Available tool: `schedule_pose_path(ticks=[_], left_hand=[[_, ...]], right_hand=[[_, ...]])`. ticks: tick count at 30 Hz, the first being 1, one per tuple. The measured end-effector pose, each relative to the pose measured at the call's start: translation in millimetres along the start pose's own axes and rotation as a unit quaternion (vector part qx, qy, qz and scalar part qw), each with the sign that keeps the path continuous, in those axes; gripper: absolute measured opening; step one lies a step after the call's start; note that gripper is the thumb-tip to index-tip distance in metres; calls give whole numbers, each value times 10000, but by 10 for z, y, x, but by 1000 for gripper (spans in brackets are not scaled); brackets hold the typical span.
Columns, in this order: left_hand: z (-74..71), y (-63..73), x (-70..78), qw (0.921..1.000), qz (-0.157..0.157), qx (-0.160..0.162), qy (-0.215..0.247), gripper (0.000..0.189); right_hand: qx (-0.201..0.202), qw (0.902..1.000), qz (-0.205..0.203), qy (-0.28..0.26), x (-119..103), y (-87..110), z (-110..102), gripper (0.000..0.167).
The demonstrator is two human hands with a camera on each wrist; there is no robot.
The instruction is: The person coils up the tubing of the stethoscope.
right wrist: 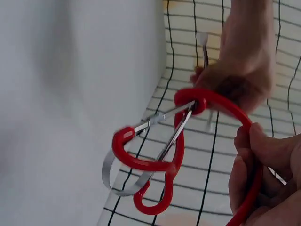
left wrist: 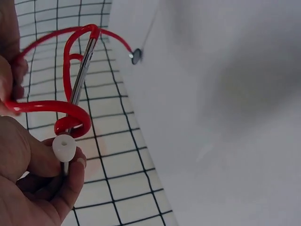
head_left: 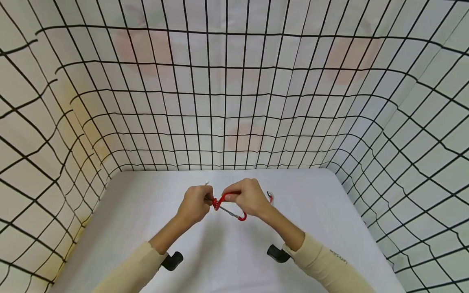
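A stethoscope with red tubing (right wrist: 225, 102) and metal ear tubes (right wrist: 171, 141) is held above the table between both hands. My left hand (head_left: 196, 204) pinches the ear tubes near a white ear tip (left wrist: 64, 148). My right hand (head_left: 250, 197) pinches the red tubing, which bends away from a coil wrapped around the ear tubes (left wrist: 73, 117) close to my left fingers. Beyond my right hand, the round chest piece (left wrist: 136, 56) hangs at the tubing's far end. The tubing inside my right fingers is partly hidden.
A white-covered table (head_left: 234, 252) lies below the hands. Black wire grid (head_left: 234, 95) stands along its back and both sides, with white cloth behind. Black devices (head_left: 172, 261) jut from the beige sleeves at both wrists.
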State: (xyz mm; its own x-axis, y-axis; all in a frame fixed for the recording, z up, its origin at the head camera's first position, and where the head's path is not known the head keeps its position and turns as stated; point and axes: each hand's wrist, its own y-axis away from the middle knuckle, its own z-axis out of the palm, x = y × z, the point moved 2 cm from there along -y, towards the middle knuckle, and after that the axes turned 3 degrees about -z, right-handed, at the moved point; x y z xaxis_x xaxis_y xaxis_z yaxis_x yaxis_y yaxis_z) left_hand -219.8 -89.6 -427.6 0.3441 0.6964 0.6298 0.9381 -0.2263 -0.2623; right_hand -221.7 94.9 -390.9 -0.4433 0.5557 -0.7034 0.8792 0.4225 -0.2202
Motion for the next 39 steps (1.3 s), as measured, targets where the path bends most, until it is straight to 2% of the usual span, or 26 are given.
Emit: schedule_pose_path(ticks=[5, 12, 19, 25, 29, 34, 37, 39], left_hand=[[-7, 27, 154, 9995, 108, -134, 273, 33], [-9, 57, 314, 9970, 105, -336, 690, 28], [1, 76, 413, 9947, 185, -444, 911, 28], [-50, 71, 500, 9921, -22, -568, 1115, 25], [-109, 55, 531, 9900, -184, -591, 1268, 23], [-125, 33, 509, 9870, -411, -641, 1414, 20], [-128, 19, 481, 9844, -619, -652, 1515, 20], [-129, 9, 462, 9831, -728, -630, 1556, 19]], right_hand=[[-43, 9989, 365, -276, 166, -104, -160, 8], [-460, 9940, 754, -647, 362, -150, -240, 9], [-935, 9794, 1205, -1323, 564, -154, -219, 14], [-1354, 9642, 1559, -1667, 709, -142, -181, 22], [-1483, 9500, 1901, -1983, 766, -110, -143, 24], [-1648, 9304, 2142, -2475, 847, -78, -36, 27], [-1746, 9144, 1927, -3103, 886, -44, 15, 29], [-1810, 8976, 1702, -3641, 912, -9, 53, 28]])
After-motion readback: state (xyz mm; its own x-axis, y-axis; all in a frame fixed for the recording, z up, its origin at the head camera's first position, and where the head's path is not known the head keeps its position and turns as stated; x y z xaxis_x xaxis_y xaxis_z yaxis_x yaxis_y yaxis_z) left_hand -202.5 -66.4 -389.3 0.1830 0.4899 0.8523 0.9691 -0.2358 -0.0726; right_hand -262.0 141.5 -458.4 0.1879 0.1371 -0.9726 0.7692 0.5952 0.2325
